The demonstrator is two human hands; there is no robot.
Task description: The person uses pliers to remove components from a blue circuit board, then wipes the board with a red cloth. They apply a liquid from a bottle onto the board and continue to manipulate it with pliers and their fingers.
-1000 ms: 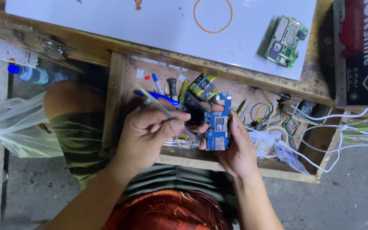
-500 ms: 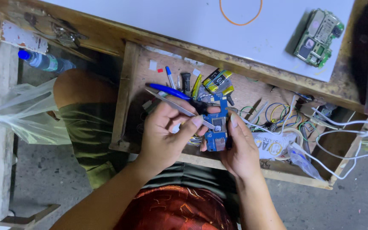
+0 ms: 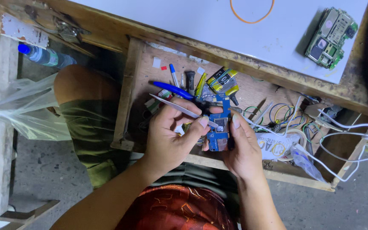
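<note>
Gripping a blue circuit board [image 3: 218,127] upright over an open wooden drawer [image 3: 129,91], the right hand [image 3: 240,149] had its fingers [image 3: 235,121] clamped on the board's right edge, thumb pressed to its lower face. The left hand [image 3: 169,134] pinched a pair of slim metal tweezers [image 3: 179,108], fingers together around the shaft, the tip touching the board just beside the right forefinger. Beyond the fingertips, in the drawer, lay a blue pen [image 3: 172,90], a small black cylinder [image 3: 190,79] and yellow-and-black tubes [image 3: 222,81]; to the right of the right fingers sat a tangle of coloured wires [image 3: 284,115] and a roll of tape [image 3: 280,147]. Farther out, a white worktop [image 3: 184,17] carried an orange rubber band [image 3: 252,12] and a green circuit board [image 3: 331,38]. Well left of the left hand, a clear plastic bag [image 3: 24,110] hung near a blue-capped bottle [image 3: 43,55].
</note>
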